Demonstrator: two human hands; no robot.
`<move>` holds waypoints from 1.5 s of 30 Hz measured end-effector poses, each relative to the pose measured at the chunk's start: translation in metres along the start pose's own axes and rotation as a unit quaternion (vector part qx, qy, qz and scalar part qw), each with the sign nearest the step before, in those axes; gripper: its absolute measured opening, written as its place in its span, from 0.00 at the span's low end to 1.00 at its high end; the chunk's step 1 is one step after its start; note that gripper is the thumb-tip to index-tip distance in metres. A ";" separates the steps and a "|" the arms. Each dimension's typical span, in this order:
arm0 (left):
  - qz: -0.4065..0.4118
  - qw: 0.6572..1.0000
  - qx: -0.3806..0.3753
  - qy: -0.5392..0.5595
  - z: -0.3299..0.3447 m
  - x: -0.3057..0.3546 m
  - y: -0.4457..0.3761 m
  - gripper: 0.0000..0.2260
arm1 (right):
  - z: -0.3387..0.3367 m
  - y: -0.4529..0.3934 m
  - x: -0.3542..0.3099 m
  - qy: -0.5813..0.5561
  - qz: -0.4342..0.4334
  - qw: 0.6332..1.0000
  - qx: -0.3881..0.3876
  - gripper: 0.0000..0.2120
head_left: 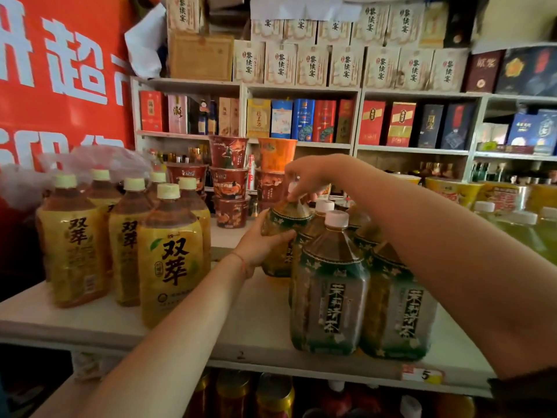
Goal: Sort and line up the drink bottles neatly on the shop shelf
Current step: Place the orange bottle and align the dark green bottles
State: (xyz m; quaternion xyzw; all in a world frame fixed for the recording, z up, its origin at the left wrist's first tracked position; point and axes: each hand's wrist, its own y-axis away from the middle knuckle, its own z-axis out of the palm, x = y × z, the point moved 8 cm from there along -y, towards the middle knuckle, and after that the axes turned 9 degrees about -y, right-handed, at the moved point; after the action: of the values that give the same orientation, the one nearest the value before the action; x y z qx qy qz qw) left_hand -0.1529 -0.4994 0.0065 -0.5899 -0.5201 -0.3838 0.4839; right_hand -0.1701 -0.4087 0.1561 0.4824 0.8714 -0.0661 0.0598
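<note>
Bottles with yellow labels [168, 260] stand in a tight cluster at the left end of the white shelf [247, 327], cream caps up, with a crumpled clear plastic bag [99, 158] draped behind them and a red banner [60, 70] with white characters on the wall further back. Right of that group the shelf board lies bare up to the left hand [259, 242], whose palm and curled fingers wrap the side of a green-labelled tea bottle [280, 236] standing near the middle of the shelf, toward the back; a thin red string circles that wrist. Stacked instant noodle cups [232, 179] rise just behind the held bottle. Over its top the right hand [304, 176] reaches down from the right, fingertips pinching the neck or cap, which is hidden under the fingers. Just beside it, to the right and nearer the front edge, more green-labelled bottles [328, 291] with white caps stand packed together, touching one another. Below them, a price tag [422, 374] is stuck to the shelf lip. Behind, wall shelves hold rows of boxed goods [313, 64].
</note>
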 end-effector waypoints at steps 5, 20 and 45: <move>-0.065 0.996 -0.057 -0.020 0.024 -0.005 -0.002 0.20 | 0.002 -0.001 0.038 0.013 0.043 0.999 0.009 0.18; -0.004 0.998 0.059 -0.010 0.026 0.044 0.035 0.12 | -0.048 0.073 0.057 -0.058 0.001 0.984 0.167 0.11; 0.369 0.726 0.270 -0.514 0.190 0.170 0.098 0.15 | 0.063 0.058 0.279 -0.471 0.168 0.808 0.310 0.42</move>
State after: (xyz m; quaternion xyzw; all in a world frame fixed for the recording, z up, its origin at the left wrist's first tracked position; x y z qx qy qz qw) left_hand -0.0381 -0.2729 0.1069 -0.6864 -0.5126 0.3434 0.3850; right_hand -0.2654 -0.1563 0.0435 0.5237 0.5747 -0.5409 0.3208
